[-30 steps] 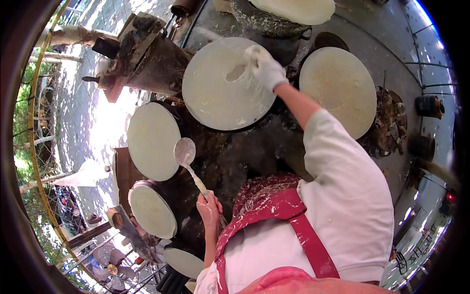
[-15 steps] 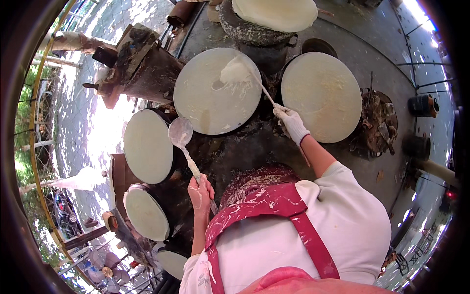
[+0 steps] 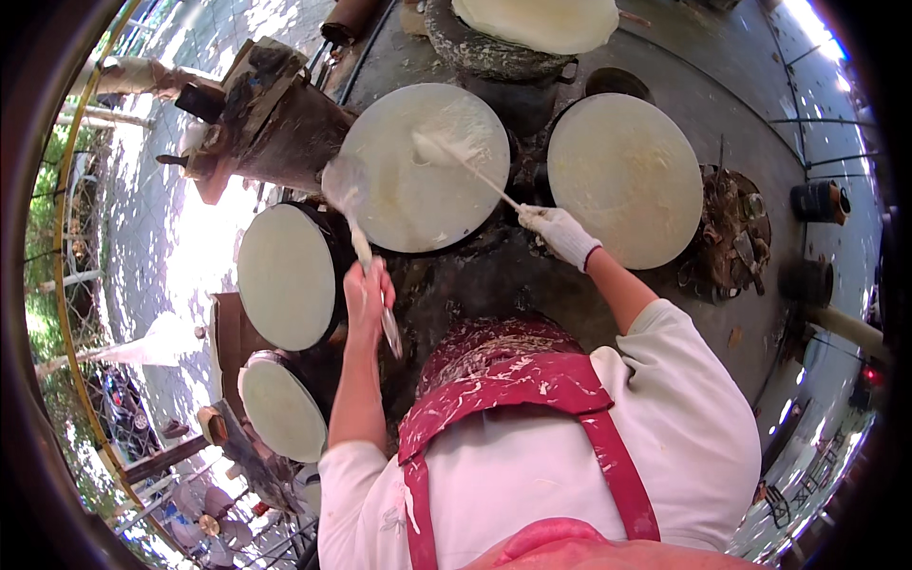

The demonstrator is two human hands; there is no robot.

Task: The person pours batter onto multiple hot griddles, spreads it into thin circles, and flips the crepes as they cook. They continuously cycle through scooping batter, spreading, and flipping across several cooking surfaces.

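The gloved right hand (image 3: 560, 234) is closed around a thin stick (image 3: 484, 180) whose far end lies on the batter-coated middle griddle (image 3: 423, 166). The bare left hand (image 3: 369, 290) is fisted around a ladle handle, the ladle (image 3: 344, 185) raised over that griddle's left edge. Another coated griddle (image 3: 624, 178) sits to the right, and two more (image 3: 285, 275) to the left.

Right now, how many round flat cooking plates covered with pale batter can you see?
5: one at the top edge, one in the centre, one at right, one at left, one at lower left. More may be hidden outside the view.
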